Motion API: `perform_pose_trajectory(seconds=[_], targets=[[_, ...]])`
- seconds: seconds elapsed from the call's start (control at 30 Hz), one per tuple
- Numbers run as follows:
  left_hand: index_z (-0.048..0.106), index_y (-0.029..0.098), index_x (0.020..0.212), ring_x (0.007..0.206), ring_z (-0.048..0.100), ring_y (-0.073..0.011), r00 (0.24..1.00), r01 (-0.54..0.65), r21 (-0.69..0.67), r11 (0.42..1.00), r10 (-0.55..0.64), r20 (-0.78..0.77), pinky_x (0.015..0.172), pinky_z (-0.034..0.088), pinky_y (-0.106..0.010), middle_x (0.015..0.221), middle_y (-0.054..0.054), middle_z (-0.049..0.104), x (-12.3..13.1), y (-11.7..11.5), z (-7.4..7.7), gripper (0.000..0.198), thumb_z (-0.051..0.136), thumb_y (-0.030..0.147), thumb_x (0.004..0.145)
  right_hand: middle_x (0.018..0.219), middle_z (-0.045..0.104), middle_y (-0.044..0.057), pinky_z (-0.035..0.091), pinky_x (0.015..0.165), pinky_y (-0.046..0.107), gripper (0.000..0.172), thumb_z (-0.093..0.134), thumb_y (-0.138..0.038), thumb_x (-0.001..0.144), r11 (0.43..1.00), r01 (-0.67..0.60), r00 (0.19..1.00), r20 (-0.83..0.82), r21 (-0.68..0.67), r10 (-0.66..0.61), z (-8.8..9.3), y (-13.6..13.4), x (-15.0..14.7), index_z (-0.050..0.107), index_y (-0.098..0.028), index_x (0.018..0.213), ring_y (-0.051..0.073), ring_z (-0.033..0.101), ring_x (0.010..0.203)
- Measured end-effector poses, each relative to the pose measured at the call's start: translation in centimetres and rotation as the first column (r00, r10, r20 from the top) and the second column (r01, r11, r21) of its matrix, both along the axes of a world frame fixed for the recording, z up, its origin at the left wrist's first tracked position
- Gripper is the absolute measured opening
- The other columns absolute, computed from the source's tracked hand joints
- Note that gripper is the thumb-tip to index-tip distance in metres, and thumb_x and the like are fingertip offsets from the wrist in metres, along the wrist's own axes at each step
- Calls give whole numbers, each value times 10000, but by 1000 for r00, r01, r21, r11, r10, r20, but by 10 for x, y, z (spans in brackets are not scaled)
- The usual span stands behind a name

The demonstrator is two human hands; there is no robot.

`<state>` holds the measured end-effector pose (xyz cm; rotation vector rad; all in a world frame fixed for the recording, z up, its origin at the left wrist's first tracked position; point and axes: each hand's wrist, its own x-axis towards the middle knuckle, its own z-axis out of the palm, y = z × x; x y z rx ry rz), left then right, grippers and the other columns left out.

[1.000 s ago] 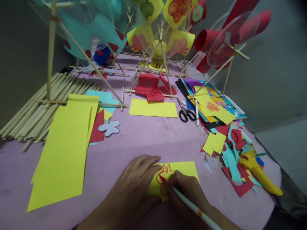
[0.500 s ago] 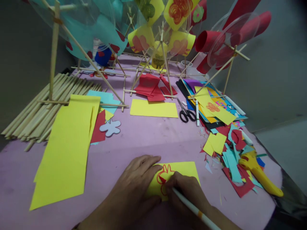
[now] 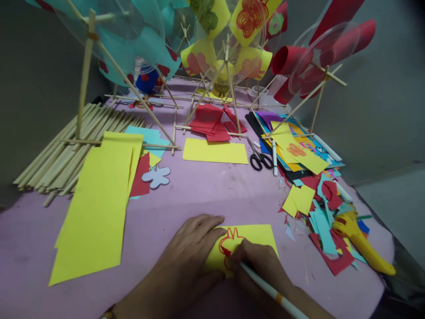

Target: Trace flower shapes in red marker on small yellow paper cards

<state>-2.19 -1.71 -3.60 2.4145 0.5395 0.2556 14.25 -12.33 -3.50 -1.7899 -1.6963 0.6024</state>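
Note:
A yellow paper strip (image 3: 262, 232) lies on the table before me, bearing a red outline of a butterfly, one wing partly filled in red. My left hand (image 3: 187, 252) rests flat across its left end, fingers stretched out. In my right hand (image 3: 260, 263) a white marker (image 3: 265, 288) with an orange band is gripped; the tip is hidden behind my fingers, down at the drawing. Ahead to the left is a grey-white butterfly cutout (image 3: 156, 177). Another yellow strip (image 3: 215, 151) lies further off, beside black-handled scissors (image 3: 259, 159).
Yellow sheets (image 3: 96, 208) and a pile of wooden sticks (image 3: 66, 155) lie at left. On the right are paper scraps (image 3: 323, 230), a yellow glue gun (image 3: 361, 243) and stacked coloured sheets (image 3: 299, 150). Stick frames with paper pinwheels (image 3: 229, 48) stand along the back.
The view has shifted slightly, so the surroundings sit a little further right. Both hands keep nearly the same place on the paper, the marker still at the drawing.

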Motion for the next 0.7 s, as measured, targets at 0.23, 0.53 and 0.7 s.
perform_pose_trajectory(seconds=[0.23, 0.53, 0.7], targets=[[508, 244, 1178, 1238, 399, -260, 1000, 1, 4, 1000, -1, -4, 1041, 335, -441, 1361, -49, 479, 0, 0, 0, 497, 694, 273, 718, 502, 639, -22, 390, 426, 173, 153, 473, -100, 686, 999, 0, 1000, 9, -44, 0, 0, -1, 1, 564, -206, 623, 104, 571, 397], [480, 263, 1207, 1239, 397, -269, 1000, 8, -1, 1000, -8, 7, 1033, 344, -456, 1370, -41, 465, -1, 2, -1, 543, 699, 253, 711, 477, 593, -37, 364, 419, 161, 162, 445, -78, 669, 998, 45, 998, -48, -42, -47, 0, -4, -2, 523, -206, 606, 88, 529, 394], [457, 279, 1223, 1257, 372, -266, 1000, 17, -6, 1000, -17, 11, 1052, 323, -459, 1389, -26, 439, -2, 1, -6, 608, 718, 217, 677, 495, 594, -44, 346, 407, 158, 159, 452, -72, 654, 996, 68, 991, -109, -60, -74, -1, -5, -2, 513, -212, 607, 90, 533, 413]])
